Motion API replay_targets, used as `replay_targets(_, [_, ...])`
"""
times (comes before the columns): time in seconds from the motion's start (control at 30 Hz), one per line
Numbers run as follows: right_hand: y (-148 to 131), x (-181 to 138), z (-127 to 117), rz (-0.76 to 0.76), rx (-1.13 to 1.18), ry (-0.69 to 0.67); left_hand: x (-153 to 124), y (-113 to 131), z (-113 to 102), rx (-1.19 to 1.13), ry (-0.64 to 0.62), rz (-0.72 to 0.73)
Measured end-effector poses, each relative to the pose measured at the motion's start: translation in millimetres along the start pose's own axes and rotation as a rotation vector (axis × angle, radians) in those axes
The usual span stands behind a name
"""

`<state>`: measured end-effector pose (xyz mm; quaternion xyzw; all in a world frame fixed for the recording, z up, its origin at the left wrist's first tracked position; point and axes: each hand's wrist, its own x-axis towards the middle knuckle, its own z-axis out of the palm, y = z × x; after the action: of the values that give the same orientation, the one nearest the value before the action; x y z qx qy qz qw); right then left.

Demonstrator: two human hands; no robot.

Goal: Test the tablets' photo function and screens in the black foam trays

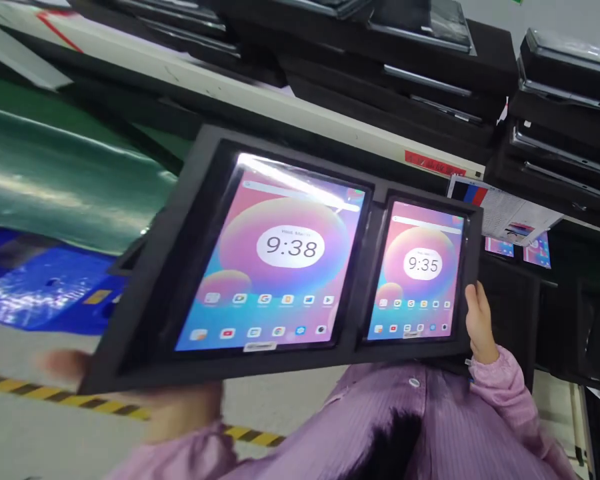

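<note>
Between my two hands is a black foam tray (353, 347), tilted, with its left end nearer to me. Two lit tablets lie in its recesses: the left tablet (290, 280) shows 9:38 and the right tablet (420, 287) shows 9:35. My left hand (185, 407), blurred, grips the near left corner from below, with the thumb at the edge. My right hand (481, 323) is closed around the tray's right end, fingers on the rim. The tray hides part of both hands.
Stacks of black trays with tablets (430, 80) stand along a white-edged shelf (330, 127) at the back. A printed sheet (510, 210) sits at the right above more lit tablets (537, 250). At the left are a green surface (65, 180), blue plastic (50, 287) and yellow-black floor tape (55, 393).
</note>
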<state>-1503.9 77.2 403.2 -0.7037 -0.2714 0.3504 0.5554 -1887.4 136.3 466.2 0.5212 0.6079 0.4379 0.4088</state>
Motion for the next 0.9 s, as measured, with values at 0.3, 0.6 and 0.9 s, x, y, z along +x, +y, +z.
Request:
replay_targets(0.3, [-8.2, -1.4, 70.9, 0.03, 0.11, -0.294, 16.4, -27.2, 63.7, -0.541, 0.233, -0.378])
replay_targets(0.6, [18.8, 55.3, -95.0, -0.3, -0.869, 0.447, 151.5, -23.0, 85.3, -0.904, 0.3, -0.207])
replay_targets(0.9, [61.7, 48.5, -119.8, -0.152, -1.038, 0.578, 290.9, -25.8, 199.3, -0.748, -0.062, -0.314])
